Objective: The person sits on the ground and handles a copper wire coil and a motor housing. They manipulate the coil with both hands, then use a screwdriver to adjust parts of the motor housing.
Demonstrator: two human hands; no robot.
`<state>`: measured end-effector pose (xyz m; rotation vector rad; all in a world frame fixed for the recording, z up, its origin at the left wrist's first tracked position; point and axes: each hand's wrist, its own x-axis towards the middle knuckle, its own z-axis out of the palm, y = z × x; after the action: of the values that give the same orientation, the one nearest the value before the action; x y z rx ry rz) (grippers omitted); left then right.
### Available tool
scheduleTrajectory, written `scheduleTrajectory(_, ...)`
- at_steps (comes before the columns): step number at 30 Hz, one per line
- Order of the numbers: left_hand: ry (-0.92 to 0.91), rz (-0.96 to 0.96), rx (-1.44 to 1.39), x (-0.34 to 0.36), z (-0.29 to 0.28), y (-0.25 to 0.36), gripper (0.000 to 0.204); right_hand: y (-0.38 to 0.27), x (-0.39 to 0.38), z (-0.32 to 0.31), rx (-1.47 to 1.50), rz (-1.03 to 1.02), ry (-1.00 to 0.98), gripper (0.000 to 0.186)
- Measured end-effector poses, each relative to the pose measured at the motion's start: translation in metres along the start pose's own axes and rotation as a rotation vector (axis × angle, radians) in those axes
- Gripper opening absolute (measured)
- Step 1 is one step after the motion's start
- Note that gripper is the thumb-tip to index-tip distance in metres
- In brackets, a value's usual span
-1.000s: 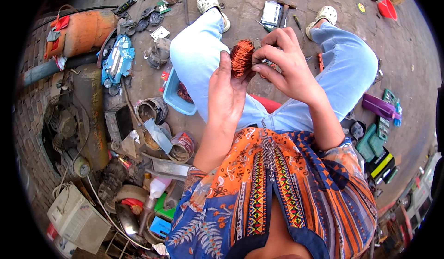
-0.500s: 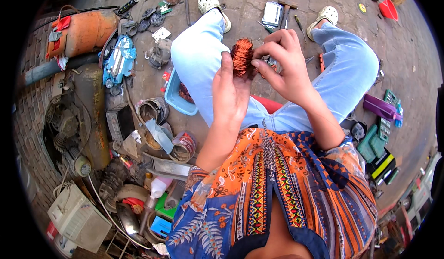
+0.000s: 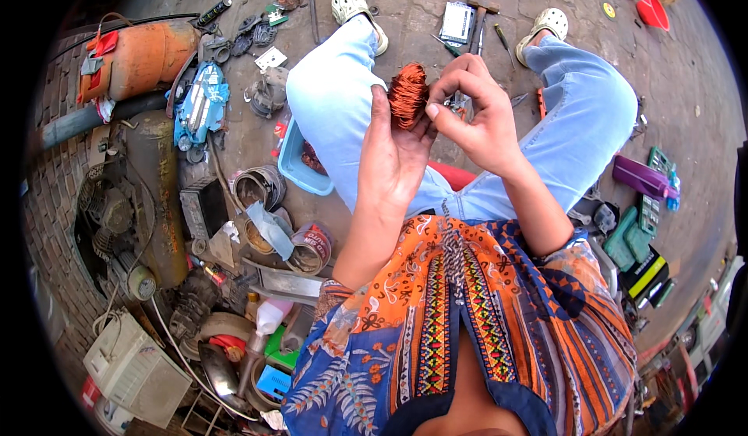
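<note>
Through my feed, I see my left hand (image 3: 395, 159) pinching the copper-wire coil (image 3: 409, 97) near the left knee (image 3: 323, 85); my right hand (image 3: 477, 116) curls beside it, its grip's hold impossible to tell.

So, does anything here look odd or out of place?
One thing, at the left: a pale blue scrap lies across a dirty open can, partly covering its mouth, as if dropped there. The copper-coloured coil in the left hand shows no obvious damage.
</note>
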<state>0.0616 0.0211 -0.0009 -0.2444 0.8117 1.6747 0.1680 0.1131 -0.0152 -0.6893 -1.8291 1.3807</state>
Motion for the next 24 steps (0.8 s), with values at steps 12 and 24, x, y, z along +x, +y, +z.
scheduleTrajectory(12, -0.04, 0.18, 0.237, 0.0, -0.005, 0.0, 0.048, -0.005, 0.002, -0.003, -0.133, -0.037, -0.047, 0.015)
scheduleTrajectory(24, -0.125, 0.206, 0.325, 0.002, -0.003, 0.006, 0.047, -0.012, 0.002, -0.005, -0.282, -0.183, 0.007, 0.019)
